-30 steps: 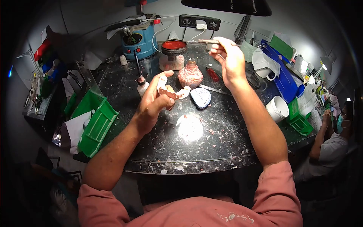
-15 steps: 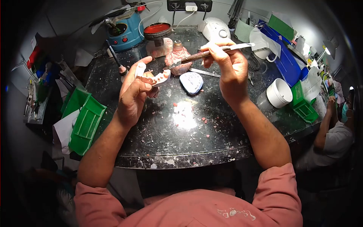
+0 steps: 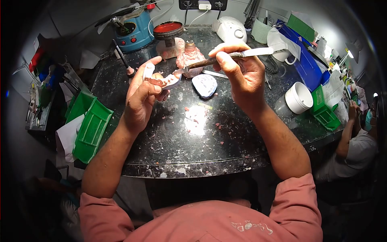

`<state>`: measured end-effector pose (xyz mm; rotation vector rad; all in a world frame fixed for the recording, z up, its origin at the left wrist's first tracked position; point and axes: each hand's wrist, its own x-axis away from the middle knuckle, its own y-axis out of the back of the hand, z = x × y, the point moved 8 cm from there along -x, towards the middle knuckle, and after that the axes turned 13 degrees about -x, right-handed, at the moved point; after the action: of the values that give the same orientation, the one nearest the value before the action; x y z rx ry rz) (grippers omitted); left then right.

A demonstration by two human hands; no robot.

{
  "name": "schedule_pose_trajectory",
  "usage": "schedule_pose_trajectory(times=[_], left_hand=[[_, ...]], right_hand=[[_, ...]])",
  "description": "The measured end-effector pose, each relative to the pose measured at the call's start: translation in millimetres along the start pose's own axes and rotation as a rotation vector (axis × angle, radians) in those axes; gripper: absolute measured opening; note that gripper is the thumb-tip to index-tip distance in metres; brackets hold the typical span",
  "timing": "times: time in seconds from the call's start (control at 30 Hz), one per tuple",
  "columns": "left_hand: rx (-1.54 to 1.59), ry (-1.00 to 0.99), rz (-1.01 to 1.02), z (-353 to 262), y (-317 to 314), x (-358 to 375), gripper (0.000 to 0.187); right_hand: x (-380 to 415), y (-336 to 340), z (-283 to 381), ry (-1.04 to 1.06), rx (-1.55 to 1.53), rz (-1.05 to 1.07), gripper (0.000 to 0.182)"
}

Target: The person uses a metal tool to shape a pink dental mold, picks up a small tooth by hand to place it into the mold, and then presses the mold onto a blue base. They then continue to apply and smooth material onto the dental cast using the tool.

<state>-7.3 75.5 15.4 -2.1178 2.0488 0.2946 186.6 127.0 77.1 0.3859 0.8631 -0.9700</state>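
Observation:
My left hand (image 3: 141, 94) grips a dental cast (image 3: 171, 81), a pale horseshoe-shaped model with tooth forms and a reddish-brown patch near the thumb. Held in my right hand (image 3: 246, 72) is a wax knife (image 3: 205, 62) with a dark handle and a broad metal blade at its outer end. Its narrow inner tip meets or nearly meets the right end of the cast; contact is hard to tell. On the bench below the tool lies another plaster piece (image 3: 204, 86), whitish with faint blue marks. A flat metal strip (image 3: 215, 74) rests just behind that piece.
Behind my hands stand a wax-covered burner (image 3: 189, 56) and a pan of red wax (image 3: 167, 27). A blue machine (image 3: 136, 33) is at back left. Green bins (image 3: 93, 133) flank the bench (image 3: 189, 149); a white tub (image 3: 298, 98) sits right. Another person (image 3: 358, 147) sits far right.
The wax knife has tipped slightly, its broad end a little lower. My left hand has turned the cast slightly. The whole view has shifted a little.

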Motion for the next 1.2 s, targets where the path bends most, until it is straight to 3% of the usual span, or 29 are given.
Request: schedule_pose_trajectory(times=[0.37,0.43,1.0,1.2], left_hand=[[-0.050,-0.005,0.029,0.2,1.7,-0.3,0.078],[-0.011,-0.016,0.009,-1.8,-1.0,-0.2,0.075],[0.037,-0.095,0.074,-7.4,-5.2,-1.2,0.073],[-0.007,-0.075,0.081,-9.0,-10.7,-1.0,0.082]], right_hand=[[-1.2,3.2,4.9,0.014,-0.008,-0.035,0.011],[-0.5,4.3,-0.1,-0.067,-0.084,-0.026,0.011],[-1.2,4.6,-2.1,-0.038,-0.061,-0.026,0.012],[-4.3,12.2,0.1,-0.016,-0.151,-0.091,0.012]])
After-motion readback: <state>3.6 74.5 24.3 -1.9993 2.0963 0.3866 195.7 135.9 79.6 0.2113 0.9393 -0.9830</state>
